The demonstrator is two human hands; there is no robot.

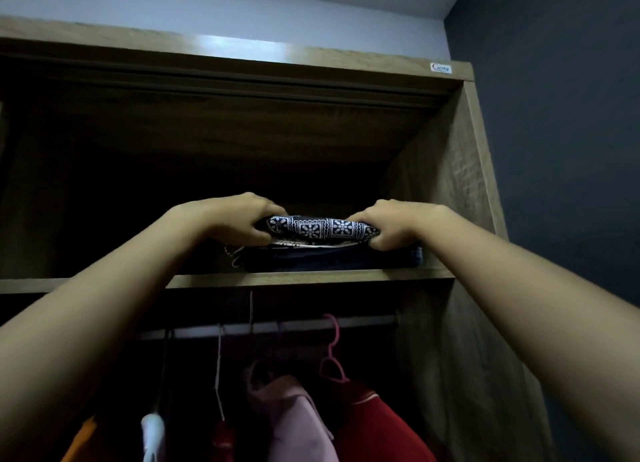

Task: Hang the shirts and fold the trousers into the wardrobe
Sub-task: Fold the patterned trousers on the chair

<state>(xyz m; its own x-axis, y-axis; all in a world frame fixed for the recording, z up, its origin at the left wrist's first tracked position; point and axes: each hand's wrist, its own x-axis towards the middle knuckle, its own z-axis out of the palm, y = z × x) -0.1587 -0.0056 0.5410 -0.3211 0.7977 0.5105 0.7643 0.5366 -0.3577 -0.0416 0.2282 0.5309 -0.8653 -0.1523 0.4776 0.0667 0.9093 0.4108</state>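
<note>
Folded trousers atop a dark stack on the shelf: left grip clamped on their 9 o'clock end, right grip on the 3 o'clock end; shirts at 6 o'clock cut off.

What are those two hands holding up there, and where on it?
A folded dark garment with a white floral-tile print. The left hand grips its left end, the right hand its right end.
</note>
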